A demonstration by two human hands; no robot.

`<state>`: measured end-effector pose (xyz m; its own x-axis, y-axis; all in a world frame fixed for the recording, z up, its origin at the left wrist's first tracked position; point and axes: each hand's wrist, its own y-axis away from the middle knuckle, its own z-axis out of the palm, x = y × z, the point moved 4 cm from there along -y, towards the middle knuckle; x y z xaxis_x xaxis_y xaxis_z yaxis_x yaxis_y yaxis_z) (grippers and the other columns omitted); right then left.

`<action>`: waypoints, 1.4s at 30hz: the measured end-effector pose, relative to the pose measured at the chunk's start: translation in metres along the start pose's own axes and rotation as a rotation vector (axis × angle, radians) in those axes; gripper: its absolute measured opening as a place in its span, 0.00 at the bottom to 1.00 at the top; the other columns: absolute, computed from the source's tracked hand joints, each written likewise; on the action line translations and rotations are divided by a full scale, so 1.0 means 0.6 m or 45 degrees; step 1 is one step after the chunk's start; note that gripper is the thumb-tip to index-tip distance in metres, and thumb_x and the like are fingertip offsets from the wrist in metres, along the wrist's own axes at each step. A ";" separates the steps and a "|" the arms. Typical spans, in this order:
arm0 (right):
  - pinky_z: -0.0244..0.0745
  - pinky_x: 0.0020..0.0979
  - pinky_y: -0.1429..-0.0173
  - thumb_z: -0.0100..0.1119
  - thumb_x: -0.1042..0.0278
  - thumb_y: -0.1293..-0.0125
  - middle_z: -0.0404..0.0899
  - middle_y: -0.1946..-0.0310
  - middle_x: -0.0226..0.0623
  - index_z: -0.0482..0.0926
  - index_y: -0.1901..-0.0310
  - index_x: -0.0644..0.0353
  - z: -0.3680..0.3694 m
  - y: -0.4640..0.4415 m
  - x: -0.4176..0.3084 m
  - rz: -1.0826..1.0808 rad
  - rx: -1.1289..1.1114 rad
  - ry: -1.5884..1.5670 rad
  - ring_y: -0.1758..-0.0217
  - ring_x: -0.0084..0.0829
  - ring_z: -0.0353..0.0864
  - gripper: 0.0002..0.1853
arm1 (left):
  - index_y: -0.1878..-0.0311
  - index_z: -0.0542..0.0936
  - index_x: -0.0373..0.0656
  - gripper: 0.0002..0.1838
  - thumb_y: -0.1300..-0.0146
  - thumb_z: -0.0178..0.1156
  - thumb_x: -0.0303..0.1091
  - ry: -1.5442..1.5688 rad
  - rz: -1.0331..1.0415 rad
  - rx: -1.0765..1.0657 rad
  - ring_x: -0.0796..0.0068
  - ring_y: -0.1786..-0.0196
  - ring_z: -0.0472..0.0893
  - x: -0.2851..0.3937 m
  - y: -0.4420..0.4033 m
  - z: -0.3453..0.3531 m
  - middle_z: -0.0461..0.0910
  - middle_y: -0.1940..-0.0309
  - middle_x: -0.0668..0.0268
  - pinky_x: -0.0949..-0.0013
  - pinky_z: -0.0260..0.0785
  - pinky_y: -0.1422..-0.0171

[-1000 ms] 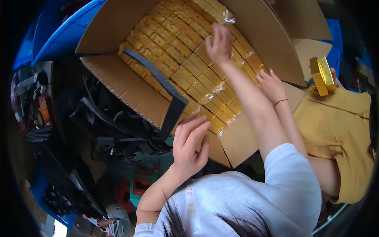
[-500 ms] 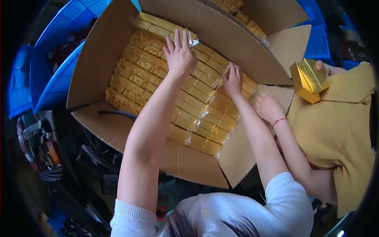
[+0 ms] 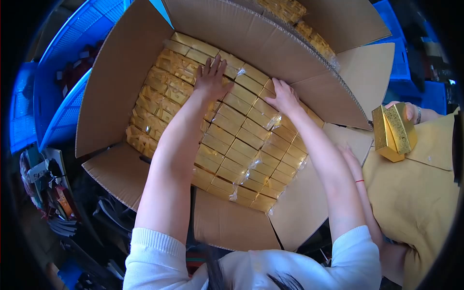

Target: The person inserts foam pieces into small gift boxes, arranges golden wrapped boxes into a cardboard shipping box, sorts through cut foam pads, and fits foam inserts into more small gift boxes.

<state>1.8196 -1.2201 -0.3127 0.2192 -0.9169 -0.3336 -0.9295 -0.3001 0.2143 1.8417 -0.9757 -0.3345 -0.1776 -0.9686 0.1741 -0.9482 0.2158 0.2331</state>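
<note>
A big cardboard box (image 3: 232,223) stands in front of me with its flaps spread. Rows of small gold boxes (image 3: 237,128) in clear wrap fill much of it, and gold ribbon bows (image 3: 162,94) top the rows at the left. My left hand (image 3: 211,83) lies over the gold boxes near the far rows, fingers spread, holding nothing. Farther right, my right hand (image 3: 284,96) rests with its fingers apart on the gold boxes by the far right wall.
A person in a yellow garment (image 3: 411,183) at the right holds gold boxes (image 3: 394,133). Another carton (image 3: 365,72) with gold packs stands behind mine. Blue plastic baskets (image 3: 67,63) are at the left, beside dark equipment (image 3: 63,193).
My left hand has drawn back slightly from the far row, which now shows more fully. My right hand has moved toward the far wall. The view has shifted a little.
</note>
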 end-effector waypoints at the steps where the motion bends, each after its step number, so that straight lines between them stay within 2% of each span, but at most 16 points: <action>1: 0.71 0.46 0.38 0.72 0.52 0.48 0.72 0.42 0.54 0.64 0.36 0.65 0.003 0.001 -0.009 -0.007 -0.025 0.056 0.40 0.51 0.74 0.43 | 0.23 0.50 0.53 0.45 0.39 0.56 0.57 0.002 0.004 0.058 0.55 0.21 0.46 0.001 0.006 -0.005 0.44 0.21 0.62 0.44 0.40 0.21; 3: 0.71 0.46 0.37 0.73 0.51 0.48 0.72 0.43 0.56 0.63 0.35 0.64 0.007 -0.016 -0.006 -0.001 -0.060 0.046 0.40 0.52 0.74 0.44 | 0.25 0.55 0.51 0.42 0.39 0.57 0.53 0.048 -0.019 0.122 0.54 0.22 0.50 0.009 0.016 -0.009 0.49 0.23 0.62 0.42 0.42 0.22; 5: 0.70 0.47 0.36 0.72 0.49 0.48 0.72 0.43 0.57 0.63 0.35 0.64 0.012 -0.020 0.013 -0.113 -0.036 -0.044 0.40 0.54 0.73 0.44 | 0.27 0.60 0.51 0.37 0.39 0.57 0.49 0.128 0.166 0.360 0.53 0.24 0.54 0.022 0.032 -0.019 0.52 0.24 0.62 0.41 0.44 0.23; 6: 0.71 0.47 0.37 0.72 0.49 0.48 0.72 0.44 0.59 0.61 0.34 0.64 0.007 -0.017 0.006 -0.138 -0.033 -0.050 0.40 0.55 0.73 0.45 | 0.27 0.60 0.57 0.34 0.35 0.54 0.48 0.087 0.197 0.338 0.55 0.23 0.53 0.025 0.038 -0.017 0.52 0.24 0.65 0.41 0.43 0.22; 10: 0.72 0.47 0.38 0.72 0.49 0.48 0.72 0.46 0.58 0.58 0.32 0.62 0.003 -0.014 -0.021 -0.040 -0.170 0.091 0.41 0.54 0.74 0.47 | 0.27 0.61 0.60 0.31 0.32 0.52 0.50 0.012 0.217 0.309 0.55 0.23 0.52 -0.020 0.047 0.015 0.52 0.23 0.69 0.41 0.44 0.23; 13: 0.73 0.48 0.40 0.73 0.52 0.50 0.73 0.48 0.56 0.54 0.30 0.62 0.013 -0.014 -0.025 -0.024 -0.049 0.130 0.42 0.54 0.74 0.51 | 0.26 0.59 0.62 0.30 0.30 0.50 0.52 0.126 0.277 0.283 0.55 0.22 0.51 -0.034 0.043 0.025 0.51 0.23 0.70 0.38 0.41 0.23; 15: 0.73 0.48 0.40 0.74 0.53 0.53 0.73 0.49 0.55 0.52 0.28 0.56 0.021 -0.017 -0.023 -0.040 0.064 0.172 0.43 0.54 0.74 0.53 | 0.27 0.60 0.61 0.30 0.30 0.50 0.51 0.140 0.279 0.325 0.54 0.22 0.51 -0.031 0.046 0.025 0.52 0.23 0.68 0.36 0.40 0.23; 19: 0.72 0.48 0.38 0.74 0.55 0.54 0.73 0.49 0.55 0.53 0.27 0.48 0.027 -0.037 0.000 -0.069 -0.060 0.029 0.43 0.53 0.75 0.53 | 0.28 0.62 0.59 0.30 0.32 0.53 0.48 0.114 0.178 0.302 0.54 0.22 0.51 -0.010 0.055 0.016 0.54 0.24 0.65 0.36 0.41 0.24; 21: 0.70 0.48 0.37 0.74 0.54 0.54 0.75 0.49 0.54 0.56 0.28 0.43 0.025 -0.038 -0.001 -0.061 -0.031 -0.082 0.42 0.52 0.75 0.51 | 0.31 0.66 0.55 0.29 0.36 0.58 0.41 0.227 0.092 0.295 0.52 0.25 0.55 -0.003 0.071 0.009 0.60 0.28 0.60 0.40 0.47 0.24; 24: 0.70 0.47 0.36 0.74 0.53 0.56 0.76 0.48 0.53 0.59 0.30 0.47 0.016 -0.036 -0.005 -0.018 -0.045 -0.111 0.42 0.51 0.75 0.50 | 0.35 0.69 0.51 0.28 0.40 0.59 0.37 0.372 0.006 0.340 0.51 0.28 0.61 -0.001 0.101 -0.006 0.65 0.33 0.58 0.45 0.53 0.26; 27: 0.71 0.47 0.37 0.74 0.53 0.57 0.76 0.48 0.53 0.62 0.32 0.51 0.013 -0.030 -0.009 0.013 -0.006 -0.072 0.42 0.52 0.76 0.48 | 0.36 0.69 0.48 0.28 0.41 0.60 0.35 0.386 0.035 0.384 0.51 0.28 0.61 0.014 0.141 -0.020 0.65 0.34 0.55 0.41 0.54 0.27; 31: 0.72 0.47 0.37 0.74 0.53 0.58 0.78 0.48 0.54 0.64 0.34 0.54 -0.001 -0.037 -0.013 -0.010 -0.003 -0.053 0.43 0.53 0.77 0.47 | 0.37 0.71 0.49 0.26 0.41 0.60 0.37 0.342 -0.078 0.311 0.49 0.30 0.62 0.016 0.164 -0.022 0.67 0.36 0.57 0.46 0.57 0.28; 34: 0.73 0.46 0.39 0.75 0.52 0.59 0.81 0.51 0.53 0.69 0.37 0.57 -0.013 -0.035 -0.016 -0.016 -0.020 -0.131 0.46 0.53 0.80 0.44 | 0.35 0.69 0.50 0.28 0.40 0.61 0.40 0.338 -0.085 0.250 0.49 0.29 0.60 0.006 0.176 0.000 0.66 0.35 0.57 0.44 0.53 0.27; 39: 0.75 0.42 0.39 0.76 0.55 0.58 0.82 0.52 0.51 0.70 0.38 0.60 -0.024 -0.029 -0.028 -0.022 -0.050 -0.123 0.47 0.50 0.81 0.43 | 0.32 0.66 0.52 0.34 0.44 0.63 0.41 0.397 -0.093 0.193 0.50 0.27 0.58 -0.001 0.198 0.022 0.60 0.31 0.56 0.37 0.46 0.25; 41: 0.75 0.42 0.39 0.75 0.55 0.56 0.82 0.52 0.51 0.70 0.38 0.61 -0.010 -0.027 -0.021 -0.055 0.071 -0.141 0.47 0.50 0.81 0.42 | 0.30 0.63 0.53 0.38 0.45 0.63 0.42 0.386 -0.093 0.110 0.49 0.25 0.54 -0.001 0.192 0.025 0.55 0.28 0.57 0.34 0.41 0.25; 42: 0.76 0.41 0.41 0.73 0.54 0.53 0.82 0.53 0.52 0.70 0.38 0.63 0.004 -0.027 -0.015 -0.086 0.137 0.029 0.47 0.52 0.81 0.40 | 0.30 0.63 0.53 0.38 0.45 0.63 0.42 0.394 -0.091 0.117 0.49 0.25 0.54 0.003 0.185 0.010 0.55 0.28 0.57 0.34 0.41 0.25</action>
<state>1.8318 -1.2064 -0.3154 0.2876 -0.9018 -0.3226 -0.9387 -0.3322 0.0917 1.7343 -0.9542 -0.3141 -0.0345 -0.8944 0.4460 -0.9777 0.1227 0.1705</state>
